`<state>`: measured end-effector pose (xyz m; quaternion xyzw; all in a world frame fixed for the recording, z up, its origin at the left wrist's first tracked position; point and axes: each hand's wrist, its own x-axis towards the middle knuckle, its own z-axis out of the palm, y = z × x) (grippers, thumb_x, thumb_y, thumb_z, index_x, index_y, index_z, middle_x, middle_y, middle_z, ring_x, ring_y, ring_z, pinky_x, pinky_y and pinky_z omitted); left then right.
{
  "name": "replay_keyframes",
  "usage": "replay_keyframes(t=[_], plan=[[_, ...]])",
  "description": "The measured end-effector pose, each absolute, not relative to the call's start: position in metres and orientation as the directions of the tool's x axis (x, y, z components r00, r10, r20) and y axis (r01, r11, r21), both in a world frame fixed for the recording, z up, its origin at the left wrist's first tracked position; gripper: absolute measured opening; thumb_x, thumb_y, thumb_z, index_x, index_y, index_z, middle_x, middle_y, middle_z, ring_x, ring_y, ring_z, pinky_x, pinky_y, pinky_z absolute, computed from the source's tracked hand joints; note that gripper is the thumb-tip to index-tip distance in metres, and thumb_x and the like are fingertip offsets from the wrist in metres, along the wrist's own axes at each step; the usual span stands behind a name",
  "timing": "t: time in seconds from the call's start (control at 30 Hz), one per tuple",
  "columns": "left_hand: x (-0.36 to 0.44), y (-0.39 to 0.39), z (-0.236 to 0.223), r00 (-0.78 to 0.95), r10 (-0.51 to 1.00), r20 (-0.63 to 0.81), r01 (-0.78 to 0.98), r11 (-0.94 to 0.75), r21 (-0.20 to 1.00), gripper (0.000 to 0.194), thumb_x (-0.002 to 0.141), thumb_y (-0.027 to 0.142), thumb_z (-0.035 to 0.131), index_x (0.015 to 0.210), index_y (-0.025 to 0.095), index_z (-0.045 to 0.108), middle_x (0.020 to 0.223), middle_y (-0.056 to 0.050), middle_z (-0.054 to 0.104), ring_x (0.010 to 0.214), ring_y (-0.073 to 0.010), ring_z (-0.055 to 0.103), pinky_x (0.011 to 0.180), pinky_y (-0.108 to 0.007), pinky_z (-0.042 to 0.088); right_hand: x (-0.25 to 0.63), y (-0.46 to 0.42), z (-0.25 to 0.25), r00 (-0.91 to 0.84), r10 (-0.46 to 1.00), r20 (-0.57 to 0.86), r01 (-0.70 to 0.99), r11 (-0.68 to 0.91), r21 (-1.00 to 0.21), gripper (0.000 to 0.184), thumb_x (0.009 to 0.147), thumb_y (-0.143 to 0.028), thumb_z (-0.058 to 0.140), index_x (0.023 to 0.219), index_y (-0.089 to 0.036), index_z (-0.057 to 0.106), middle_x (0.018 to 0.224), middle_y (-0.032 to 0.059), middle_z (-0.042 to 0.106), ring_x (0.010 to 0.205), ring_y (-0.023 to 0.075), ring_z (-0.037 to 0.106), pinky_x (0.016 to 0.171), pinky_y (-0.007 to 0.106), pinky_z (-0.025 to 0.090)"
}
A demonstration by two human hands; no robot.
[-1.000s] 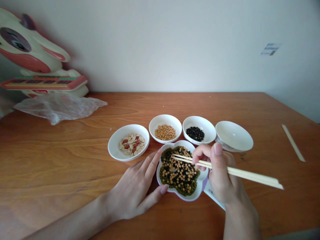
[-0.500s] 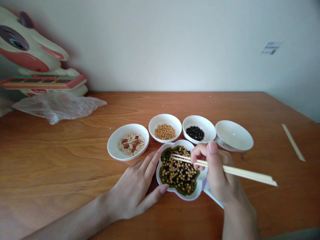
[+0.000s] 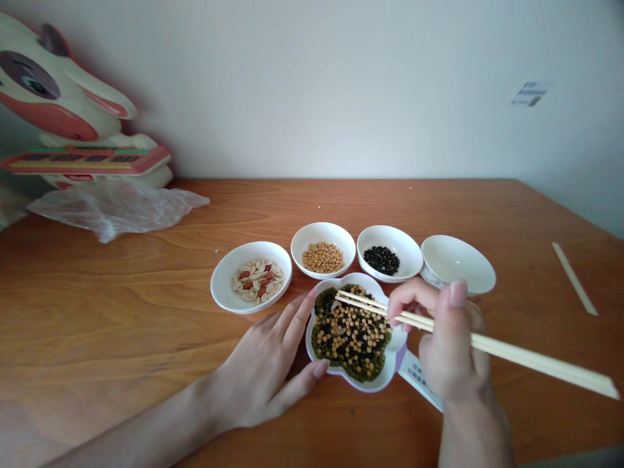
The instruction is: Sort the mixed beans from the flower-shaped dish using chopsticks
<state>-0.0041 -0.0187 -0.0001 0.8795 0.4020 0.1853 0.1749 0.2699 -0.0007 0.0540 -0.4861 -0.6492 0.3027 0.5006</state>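
A flower-shaped white dish point(image 3: 387, 380) in front of me holds mixed green, yellow and black beans point(image 3: 351, 335). My left hand point(image 3: 266, 370) lies open against the dish's left rim, thumb and forefinger spread round it. My right hand point(image 3: 446, 341) is closed on a pair of wooden chopsticks point(image 3: 511, 354), whose tips hover over the far left part of the bean pile. Behind the dish stand a bowl of peanuts point(image 3: 251, 284), a bowl of yellow beans point(image 3: 323, 249), a bowl of black beans point(image 3: 389, 252) and an empty bowl point(image 3: 458, 265).
The wooden table point(image 3: 121, 305) runs to a pale wall. A crumpled clear plastic bag point(image 3: 114, 207) and a cartoon animal toy point(image 3: 63, 123) sit at the back left. A chopstick wrapper point(image 3: 574, 278) lies at the right. A printed paper point(image 3: 424, 383) pokes out under the dish.
My right hand has shifted right and pulled back, tilting the chopsticks so their tips sit slightly higher over the beans. The left hand and the bowls have stayed put.
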Motion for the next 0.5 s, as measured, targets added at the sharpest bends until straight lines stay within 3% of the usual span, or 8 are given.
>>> replay_keyframes(t=[0.2,0.5], plan=[[-0.003,-0.018,0.000,0.606,0.776,0.176,0.641,-0.608,0.468,0.094,0.111,0.048,0.053,0.177,0.018,-0.006,0.177,-0.024,0.033,0.159,-0.0375,0.045,0.127,-0.058,0.048,0.266,0.002,0.054,0.184,0.888,0.421,0.293,0.359,-0.886,0.086,0.108,-0.077,0.022,0.067,-0.021,0.073,0.054,0.0043,0.059,0.056,0.0172,0.056,0.051,0.032,0.038],[-0.003,-0.020,0.002,0.602,0.779,0.174,0.649,-0.604,0.462,0.092,0.110,0.048,0.053,0.177,0.019,-0.002,0.175,-0.024,0.037,0.157,-0.0377,0.049,0.126,-0.057,0.050,0.257,0.006,0.050,0.214,0.875,0.435,0.309,0.362,-0.879,0.081,0.111,-0.072,0.026,0.070,-0.021,0.073,0.059,0.0043,0.064,0.055,0.0144,0.054,0.048,0.030,0.036]])
